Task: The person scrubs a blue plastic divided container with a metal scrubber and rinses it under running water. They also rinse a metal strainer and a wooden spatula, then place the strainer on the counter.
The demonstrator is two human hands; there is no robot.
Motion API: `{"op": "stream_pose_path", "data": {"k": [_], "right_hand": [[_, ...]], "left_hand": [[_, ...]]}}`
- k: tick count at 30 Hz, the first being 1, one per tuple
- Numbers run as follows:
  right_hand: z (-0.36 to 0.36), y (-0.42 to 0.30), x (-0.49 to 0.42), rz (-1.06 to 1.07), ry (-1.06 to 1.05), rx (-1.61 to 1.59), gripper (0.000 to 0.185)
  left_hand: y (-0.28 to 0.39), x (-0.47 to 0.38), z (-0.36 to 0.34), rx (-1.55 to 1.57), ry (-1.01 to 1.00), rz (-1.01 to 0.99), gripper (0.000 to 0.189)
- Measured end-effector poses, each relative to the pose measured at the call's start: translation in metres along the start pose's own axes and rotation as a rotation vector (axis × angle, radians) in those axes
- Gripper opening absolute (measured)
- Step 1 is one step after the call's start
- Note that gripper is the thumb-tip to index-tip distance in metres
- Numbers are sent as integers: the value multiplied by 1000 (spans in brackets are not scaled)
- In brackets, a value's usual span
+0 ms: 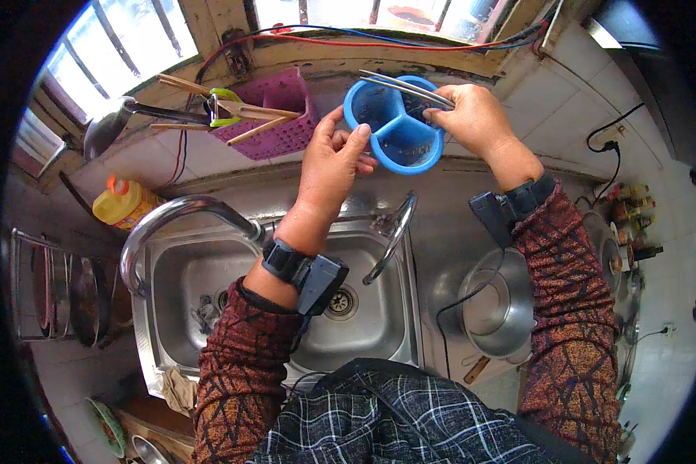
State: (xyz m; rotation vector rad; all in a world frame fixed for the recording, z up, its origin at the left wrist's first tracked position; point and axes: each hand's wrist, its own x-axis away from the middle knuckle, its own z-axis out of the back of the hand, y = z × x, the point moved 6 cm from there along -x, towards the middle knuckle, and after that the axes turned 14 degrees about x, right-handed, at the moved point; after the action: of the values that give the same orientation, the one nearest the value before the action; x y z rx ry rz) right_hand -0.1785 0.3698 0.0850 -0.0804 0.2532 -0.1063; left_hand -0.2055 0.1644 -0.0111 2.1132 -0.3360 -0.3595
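Observation:
My left hand (333,156) grips the left rim of a blue plastic utensil holder (387,129), which has three compartments and is tipped so that its openings face me. Dark specks lie inside its compartments. Between the thumb and fingers of my right hand (470,119) are thin metal chopsticks (406,88). They slant across the holder's upper compartments, and their tips point to the upper left. To the left of the holder, a purple perforated plastic basket (267,130) lies on its side. Wooden chopsticks (261,129), a ladle (109,124) and a green-handled utensil (223,104) protrude from it.
Below my hands is a double stainless steel sink (359,342) with a curved faucet (185,206). A metal bowl (499,330) stands on the right counter near a wooden-handled tool (477,370). A yellow bottle (124,203) is at left; red and blue cables (348,38) cross the window sill.

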Motion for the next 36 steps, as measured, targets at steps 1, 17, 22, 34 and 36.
{"op": "stream_pose_path", "data": {"k": [1,17,22,34,36], "right_hand": [[-2,-1,-2,-11,-31,35,29],[45,16,71,-209,214,-892,11],[56,-8,121,-282,74,-1085,10],[5,-130,213,-253,-477,-1265,12],[-6,-152,228,-252,-580,-1202,14]], "left_hand": [[0,0,0,6,3,3,57],[2,48,16,46,105,81,42],[6,106,23,65,-24,232,32],[33,233,32,334,-111,364,49],[33,252,37,381,-41,390,52]]}}
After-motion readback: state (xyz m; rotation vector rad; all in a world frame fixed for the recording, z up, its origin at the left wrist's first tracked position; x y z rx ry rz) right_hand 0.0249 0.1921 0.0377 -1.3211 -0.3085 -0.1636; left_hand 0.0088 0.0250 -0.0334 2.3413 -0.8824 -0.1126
